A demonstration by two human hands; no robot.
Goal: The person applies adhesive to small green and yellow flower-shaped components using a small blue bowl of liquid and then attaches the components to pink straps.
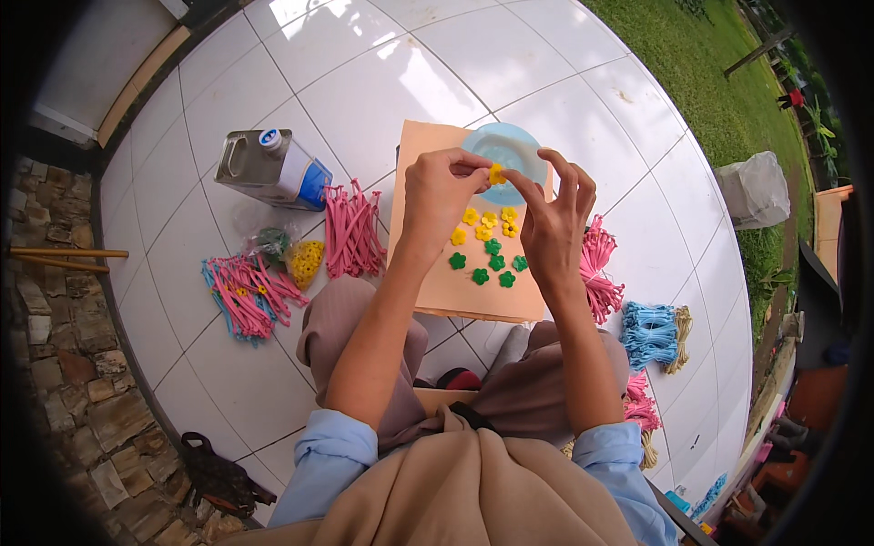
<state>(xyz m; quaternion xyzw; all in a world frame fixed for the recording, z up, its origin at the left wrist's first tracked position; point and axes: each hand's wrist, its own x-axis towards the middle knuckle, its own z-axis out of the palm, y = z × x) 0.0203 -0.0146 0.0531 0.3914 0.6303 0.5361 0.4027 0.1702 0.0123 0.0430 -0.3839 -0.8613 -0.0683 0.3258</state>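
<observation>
Above a light blue plastic bowl [503,136], my left hand [439,189] pinches a small yellow flower-shaped piece [497,173] between thumb and fingers. The index fingertip of my right hand [553,211] reaches the flower's right edge; its other fingers are apart and raised, and its thumb is hidden. Below both hands, a peach-coloured board [428,296] lies across my lap area. Several loose yellow flowers [489,219] rest on it near the bowl. Several green flowers [497,262] lie just nearer to me on the same board.
A rectangular metal can [264,168] stands at the left. Near it lie pink cord bundles [353,227], a bag of yellow pieces [305,264] and pink cords with yellow flowers [250,300]. Further pink [599,271] and blue bundles [649,333] lie right. A white sack [756,189] is by the grass.
</observation>
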